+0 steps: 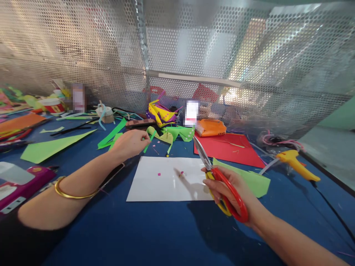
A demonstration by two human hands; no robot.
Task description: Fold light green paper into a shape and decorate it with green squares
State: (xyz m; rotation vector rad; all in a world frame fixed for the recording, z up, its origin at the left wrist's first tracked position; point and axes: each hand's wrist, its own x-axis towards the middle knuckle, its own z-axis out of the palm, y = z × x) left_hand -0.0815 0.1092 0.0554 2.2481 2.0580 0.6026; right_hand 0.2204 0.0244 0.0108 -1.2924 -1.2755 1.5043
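My left hand (131,143) reaches across the blue table, its fingers pinched at a narrow green paper strip (147,146). My right hand (230,181) is wrapped round a pair of scissors (231,197) with red and yellow handles. Their blades point up and away and look nearly closed. Below and between the hands lies a white sheet (155,188) bearing a few tiny pink bits. Just beyond my left hand sit a green paper mask shape (180,133) with pale dots and a yellow-green curled paper piece (163,136).
Red sheets (233,149) and an orange packet (212,128) lie behind the scissors. To the right is a yellow glue gun (299,166) with its cord. Yellow and purple paper shapes (161,112) are stacked near the perforated metal screen (177,48). A magenta device (24,188) lies at left.
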